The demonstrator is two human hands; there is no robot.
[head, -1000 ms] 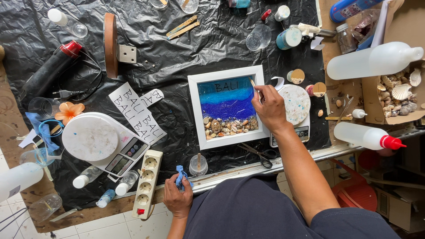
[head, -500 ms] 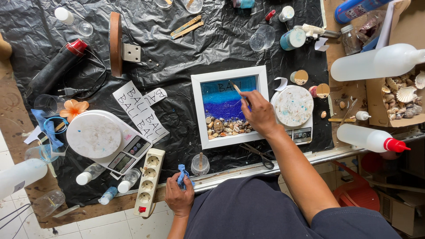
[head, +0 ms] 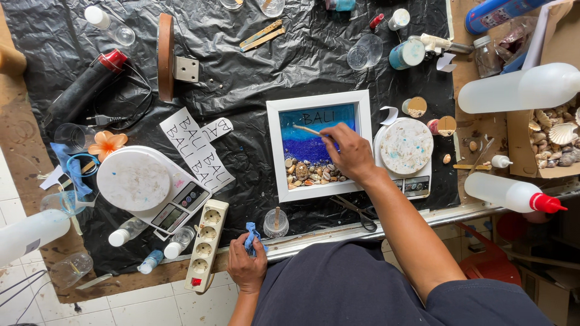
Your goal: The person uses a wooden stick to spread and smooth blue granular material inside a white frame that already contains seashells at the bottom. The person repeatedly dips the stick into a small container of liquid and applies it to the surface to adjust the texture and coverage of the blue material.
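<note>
Your left hand (head: 246, 265) rests at the near edge of the tabletop (head: 36, 151), fingers closed on a crumpled blue cloth (head: 252, 236), just beside a cream plastic power strip (head: 207, 243) that lies lengthwise along that edge. A small clear plastic cup holding a wooden stirrer (head: 276, 223) stands just beyond the cloth, with black-handled scissors (head: 356, 213) to its right.

Farther in, your right hand (head: 350, 154) reaches over a white-framed square picture with a blue resin sea and a band of small shells (head: 318, 145) that lies flat on the crinkled black plastic sheet (head: 241, 66) at the centre of the work area. The fingers pinch a thin wooden stick (head: 308, 130), its tip laid on the blue surface above the shells. A round white speckled disc on a small digital scale (head: 403, 147) lies touching the frame's right side.

To the left, a larger white digital kitchen scale with a round platform (head: 142, 184) sits near strips of white paper with black lettering (head: 196, 151) and an orange fabric flower (head: 107, 143). On the right, two white plastic squeeze bottles lie on their sides, the nearer one with a red nozzle (head: 513, 194), beside a cardboard box of seashells (head: 553, 142).

At the far edge lies a black cylindrical tool with a red end (head: 84, 87).
</note>
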